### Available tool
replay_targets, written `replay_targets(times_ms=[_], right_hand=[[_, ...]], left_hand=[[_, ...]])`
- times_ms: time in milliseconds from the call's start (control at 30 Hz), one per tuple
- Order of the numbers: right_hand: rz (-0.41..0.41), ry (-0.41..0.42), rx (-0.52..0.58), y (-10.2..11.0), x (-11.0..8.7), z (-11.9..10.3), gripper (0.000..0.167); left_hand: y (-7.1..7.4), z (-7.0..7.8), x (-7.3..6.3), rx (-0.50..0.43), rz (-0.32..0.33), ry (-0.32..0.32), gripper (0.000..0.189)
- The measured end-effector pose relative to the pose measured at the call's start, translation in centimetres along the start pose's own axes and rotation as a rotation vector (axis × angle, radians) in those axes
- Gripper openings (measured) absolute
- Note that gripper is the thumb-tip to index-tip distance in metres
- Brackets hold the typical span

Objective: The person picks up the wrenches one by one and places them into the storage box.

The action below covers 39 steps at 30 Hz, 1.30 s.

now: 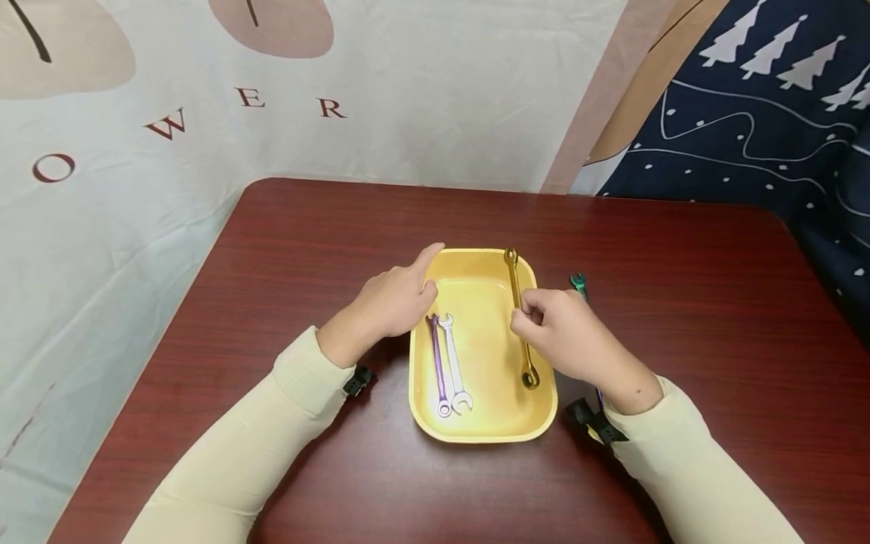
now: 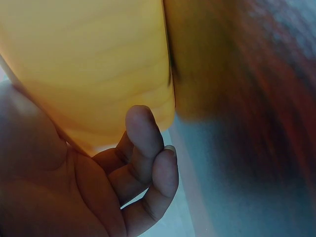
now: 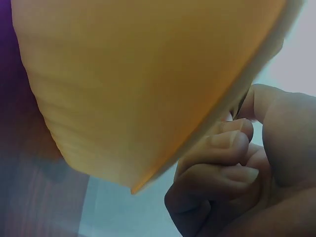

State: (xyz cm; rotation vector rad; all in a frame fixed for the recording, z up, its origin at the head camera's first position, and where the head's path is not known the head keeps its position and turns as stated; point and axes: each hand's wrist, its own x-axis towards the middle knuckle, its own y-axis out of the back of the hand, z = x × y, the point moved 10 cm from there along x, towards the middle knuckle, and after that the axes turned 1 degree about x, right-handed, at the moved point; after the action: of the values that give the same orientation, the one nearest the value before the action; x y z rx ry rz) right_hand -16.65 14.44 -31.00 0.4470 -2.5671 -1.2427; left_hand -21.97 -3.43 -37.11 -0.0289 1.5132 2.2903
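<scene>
My left hand (image 1: 394,301) grips the left rim of a yellow tray (image 1: 482,432), thumb over the edge and index finger stretched towards the far corner. In the left wrist view, curled fingers (image 2: 143,143) lie by the tray's outer wall. A gold wrench (image 1: 514,281) is pinched between thumb and index finger of my right hand (image 1: 571,332), along the inner right side of the tray. Its ring end points towards me. Inside the tray at the left, a purple wrench (image 1: 438,366) and a silver wrench (image 1: 453,363) lie side by side.
A green-ended wrench (image 1: 578,282) lies on the dark red table (image 1: 326,219) right of the tray, partly hidden under my right hand. Behind the table hang a pale printed cloth (image 1: 442,113) and a navy cloth with white trees (image 1: 741,143).
</scene>
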Motion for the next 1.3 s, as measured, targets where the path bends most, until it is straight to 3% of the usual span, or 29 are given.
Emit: replay_targets(times_ms=[267,700,1300], right_hand=[[-0.029,0.018,-0.012,-1.1,0.2,-1.3,0.036],[-0.098,0.014,0.077,-3.4,0.7,-2.6,0.037],[-0.172,0.019,0.08,-6.3,1.1,-2.6,0.037]], left_hand=[[0.1,-0.2,0.0,-0.004,-0.002,0.004,0.061],[0.3,-0.3,-0.1,0.017,0.024,0.016,0.061],[0.5,-0.1,-0.2,0.017,0.031,0.004,0.061]])
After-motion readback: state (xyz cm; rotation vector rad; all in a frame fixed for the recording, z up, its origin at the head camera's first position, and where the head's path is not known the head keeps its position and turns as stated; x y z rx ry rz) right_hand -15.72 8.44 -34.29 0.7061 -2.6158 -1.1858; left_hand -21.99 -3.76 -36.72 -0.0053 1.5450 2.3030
